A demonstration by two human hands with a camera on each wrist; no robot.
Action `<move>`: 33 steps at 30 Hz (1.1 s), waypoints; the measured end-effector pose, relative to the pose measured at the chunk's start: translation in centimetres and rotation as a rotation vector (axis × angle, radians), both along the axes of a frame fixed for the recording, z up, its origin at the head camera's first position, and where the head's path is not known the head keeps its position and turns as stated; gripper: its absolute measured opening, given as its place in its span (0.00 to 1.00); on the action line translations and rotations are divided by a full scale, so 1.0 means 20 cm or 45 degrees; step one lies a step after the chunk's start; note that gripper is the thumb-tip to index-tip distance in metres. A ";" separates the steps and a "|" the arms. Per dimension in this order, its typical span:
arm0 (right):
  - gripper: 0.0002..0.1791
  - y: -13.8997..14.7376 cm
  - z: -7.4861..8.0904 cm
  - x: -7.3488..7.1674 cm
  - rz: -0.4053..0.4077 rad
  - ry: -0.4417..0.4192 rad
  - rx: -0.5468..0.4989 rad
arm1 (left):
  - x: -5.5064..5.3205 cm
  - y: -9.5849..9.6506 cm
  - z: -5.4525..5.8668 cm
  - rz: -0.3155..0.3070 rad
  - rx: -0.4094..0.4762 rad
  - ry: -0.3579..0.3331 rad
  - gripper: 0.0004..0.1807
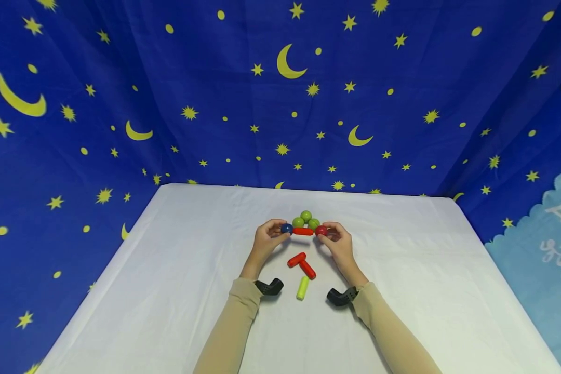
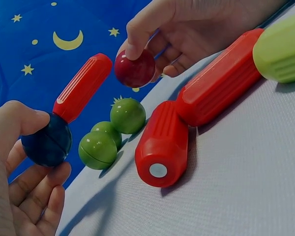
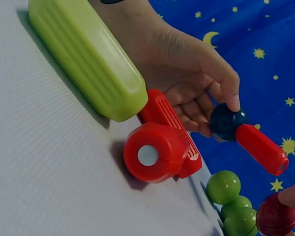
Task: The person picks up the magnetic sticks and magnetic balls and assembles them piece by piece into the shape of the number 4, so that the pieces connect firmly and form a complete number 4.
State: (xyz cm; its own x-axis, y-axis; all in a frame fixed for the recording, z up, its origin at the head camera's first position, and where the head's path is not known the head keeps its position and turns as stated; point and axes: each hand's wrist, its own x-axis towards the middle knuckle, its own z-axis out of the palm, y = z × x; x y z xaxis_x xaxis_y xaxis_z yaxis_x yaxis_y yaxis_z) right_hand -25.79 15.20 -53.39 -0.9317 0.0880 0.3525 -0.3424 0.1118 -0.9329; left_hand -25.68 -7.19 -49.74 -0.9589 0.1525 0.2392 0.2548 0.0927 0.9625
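Round and Shiny, Long and Bright

A big blue cloth [image 1: 262, 96] with yellow moons and stars hangs behind a white surface [image 1: 402, 259]. Two tan sleeves [image 1: 229, 327] reach over it. The left hand [image 1: 265, 241] and the right hand [image 1: 340, 243] each pinch a ball with thumb and fingers.

A yellow-green stick [image 1: 302, 288] lies nearest the person. Just past it, two red sticks [image 2: 157, 142] lie on the surface and touch. One has a pale round spot [image 2: 158, 170] on its end. The held red stick [image 2: 82, 88] has grooves along its sides. It is in the air, with one end touching the ball in the left hand.

That blue ball [image 2: 46, 140] is dark and shiny, with a thin line around it. The red ball [image 2: 135, 68] in the right hand is dark and glossy, near the stick's other end but apart. Three green balls [image 2: 97, 150] sit bunched behind.
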 end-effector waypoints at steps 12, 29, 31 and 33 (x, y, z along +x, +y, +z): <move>0.18 0.01 0.05 0.00 0.014 -0.181 -0.044 | 0.00 0.00 0.00 0.019 -0.009 0.008 0.18; 0.18 -0.03 0.17 0.09 0.077 -0.098 -0.053 | 0.00 0.00 -0.02 -0.012 0.002 0.034 0.19; 0.18 -0.03 0.17 0.09 0.084 -0.103 -0.051 | 0.00 0.00 -0.02 -0.014 -0.002 0.029 0.19; 0.19 -0.03 0.17 0.09 0.086 -0.111 -0.050 | 0.00 0.00 -0.02 -0.014 -0.009 0.026 0.19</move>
State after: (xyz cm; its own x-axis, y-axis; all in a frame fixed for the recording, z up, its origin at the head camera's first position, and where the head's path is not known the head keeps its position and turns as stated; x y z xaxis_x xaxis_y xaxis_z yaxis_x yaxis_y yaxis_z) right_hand -23.97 14.53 -50.06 -0.9629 0.0362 0.2675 -0.2654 0.0542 -0.9626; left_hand -25.66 -7.25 -50.06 -0.9521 0.1645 0.2577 0.2755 0.0963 0.9565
